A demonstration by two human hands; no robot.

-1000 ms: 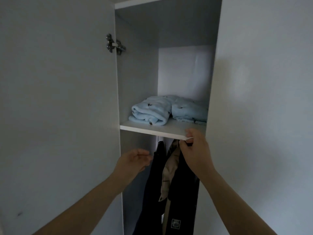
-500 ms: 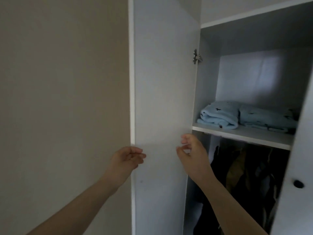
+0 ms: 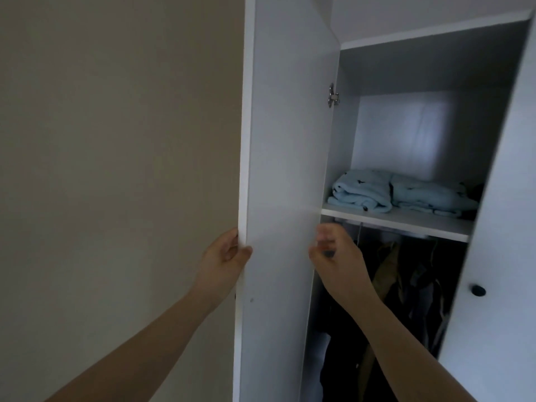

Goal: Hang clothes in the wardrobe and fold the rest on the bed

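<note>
My left hand (image 3: pixel 224 256) gripped the outer edge of the left wardrobe door (image 3: pixel 284 169), which was swung outward. My right hand (image 3: pixel 338 258), blurred, was raised beside the door's hinge side with its fingers curled and nothing in them. Dark hanging clothes (image 3: pixel 412 285) occupied the space below the shelf (image 3: pixel 406 223). Folded light-blue garments (image 3: pixel 377 191) lay on the shelf.

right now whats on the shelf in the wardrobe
Two folded light-blue garments lie side by side on the shelf. Something dark sits at the right end, too dim to identify. The right door covers whatever lies farther right.
</note>
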